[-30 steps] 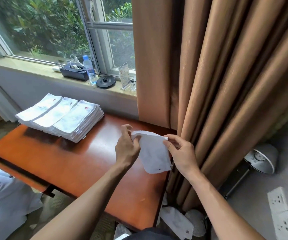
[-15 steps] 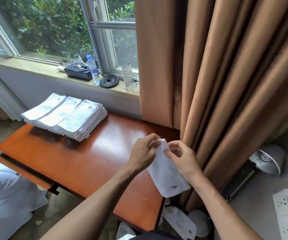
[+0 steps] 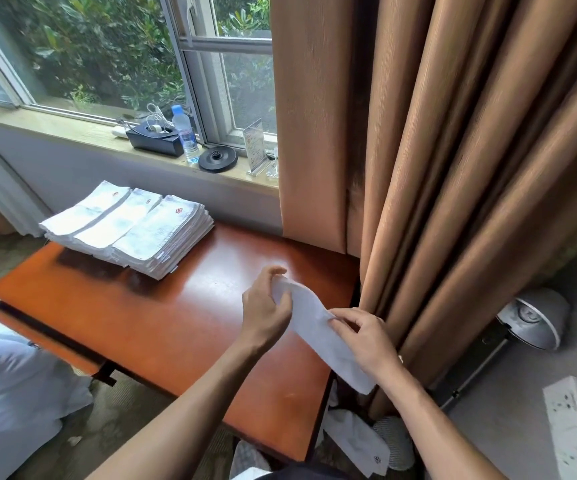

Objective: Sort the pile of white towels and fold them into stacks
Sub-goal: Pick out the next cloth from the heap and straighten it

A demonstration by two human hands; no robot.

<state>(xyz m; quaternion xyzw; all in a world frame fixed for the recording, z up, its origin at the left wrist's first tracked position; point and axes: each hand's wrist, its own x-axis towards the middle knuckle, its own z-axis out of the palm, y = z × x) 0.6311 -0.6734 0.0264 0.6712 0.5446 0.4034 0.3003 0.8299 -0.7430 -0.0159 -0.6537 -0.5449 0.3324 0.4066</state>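
A small white towel (image 3: 318, 327) is stretched slantwise above the right part of the wooden table (image 3: 162, 327). My left hand (image 3: 266, 310) pinches its upper end, and my right hand (image 3: 366, 337) grips it lower down; the free end hangs past the table's right edge. Three stacks of folded white towels (image 3: 131, 226) with red logos lie side by side at the table's far left. More loose white towels (image 3: 356, 441) lie on the floor below the table's right corner.
Brown curtains (image 3: 453, 168) hang right beside the table. The windowsill holds a black box (image 3: 155, 140), a water bottle (image 3: 184, 133), a black disc (image 3: 217, 159) and a card stand (image 3: 254, 147). A lamp (image 3: 533, 323) and a power strip (image 3: 571, 431) lie on the floor at right. White bedding (image 3: 6, 386) is at left.
The towel has been drawn out from a bunched hold into a long slanted strip. My hands have moved apart, the right one sliding down the cloth.
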